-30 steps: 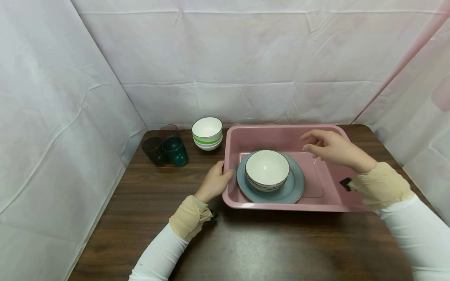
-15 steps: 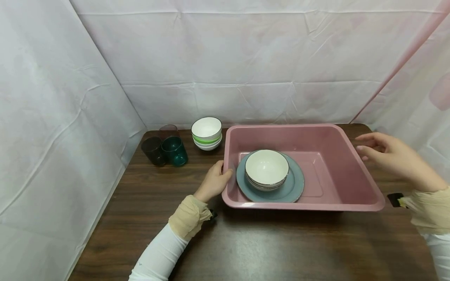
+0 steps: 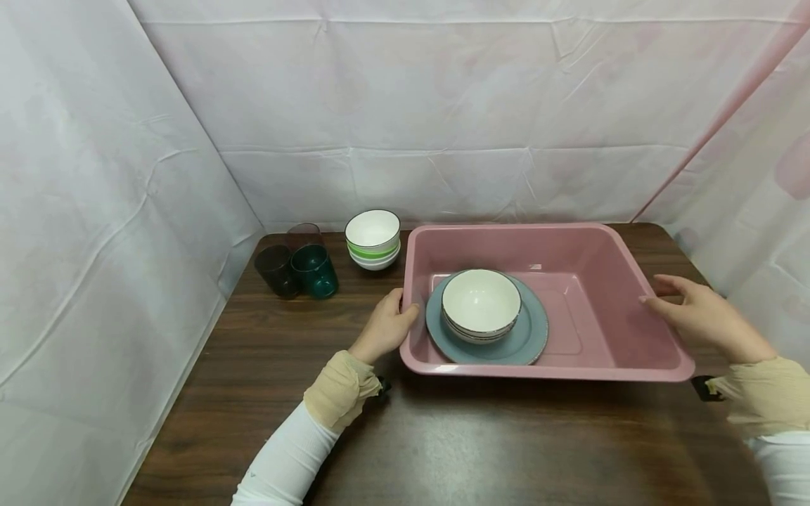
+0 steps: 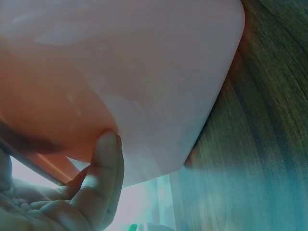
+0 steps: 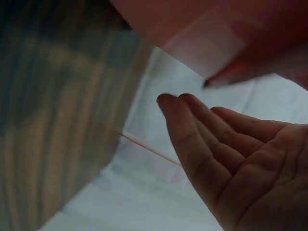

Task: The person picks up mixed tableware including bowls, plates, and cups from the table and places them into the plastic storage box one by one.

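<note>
A pink basin [image 3: 506, 372] stands on the table with a blue-grey plate [image 3: 534, 330] inside; stacked white bowls [image 3: 481, 302] sit on that plate. My left hand [image 3: 384, 327] grips the basin's left rim, thumb over it and fingers outside. In the left wrist view the fingers of the left hand [image 4: 91, 187] touch the outer wall of the basin [image 4: 163, 86]. At the right rim is my right hand [image 3: 702, 316], thumb by the edge. The right wrist view shows the right hand [image 5: 236, 159] with extended fingers, apart from the basin's underside [image 5: 202, 43].
Several tinted glasses [image 3: 314, 272] stand at the table's back left. Between them and the basin is a stack of bowls [image 3: 373, 240], one with a green band. White cloth [image 3: 443, 105] hangs behind and at both sides of the wooden table [image 3: 266, 393].
My right hand has moved from above the basin out past its right side, then back in to the right rim. The left hand keeps its grip, and the basin has not visibly moved.
</note>
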The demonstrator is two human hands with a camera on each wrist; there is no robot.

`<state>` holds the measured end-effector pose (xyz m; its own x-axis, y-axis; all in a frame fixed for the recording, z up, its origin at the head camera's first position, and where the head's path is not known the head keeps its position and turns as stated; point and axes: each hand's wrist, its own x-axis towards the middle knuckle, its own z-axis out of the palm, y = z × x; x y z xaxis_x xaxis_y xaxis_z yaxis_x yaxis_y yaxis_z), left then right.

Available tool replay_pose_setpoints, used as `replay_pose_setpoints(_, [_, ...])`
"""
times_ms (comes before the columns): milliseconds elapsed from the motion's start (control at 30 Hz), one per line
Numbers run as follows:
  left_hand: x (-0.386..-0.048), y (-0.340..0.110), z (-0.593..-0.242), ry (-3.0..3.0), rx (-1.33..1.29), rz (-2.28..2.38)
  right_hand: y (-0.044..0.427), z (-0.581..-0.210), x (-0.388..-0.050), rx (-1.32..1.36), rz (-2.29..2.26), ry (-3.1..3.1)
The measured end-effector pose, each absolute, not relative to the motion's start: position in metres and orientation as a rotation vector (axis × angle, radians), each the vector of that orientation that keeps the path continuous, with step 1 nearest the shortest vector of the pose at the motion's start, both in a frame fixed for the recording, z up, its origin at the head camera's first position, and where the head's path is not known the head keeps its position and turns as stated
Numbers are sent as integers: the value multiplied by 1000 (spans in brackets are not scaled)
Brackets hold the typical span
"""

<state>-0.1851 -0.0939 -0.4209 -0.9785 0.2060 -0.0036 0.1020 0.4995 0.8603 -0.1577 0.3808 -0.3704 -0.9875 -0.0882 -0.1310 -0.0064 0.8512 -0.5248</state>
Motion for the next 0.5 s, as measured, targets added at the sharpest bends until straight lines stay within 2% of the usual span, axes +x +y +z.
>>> replay_pose_setpoints(500, [-186,-96,-424,2615,250,1499,372,-397,-158,-35,-878,2905])
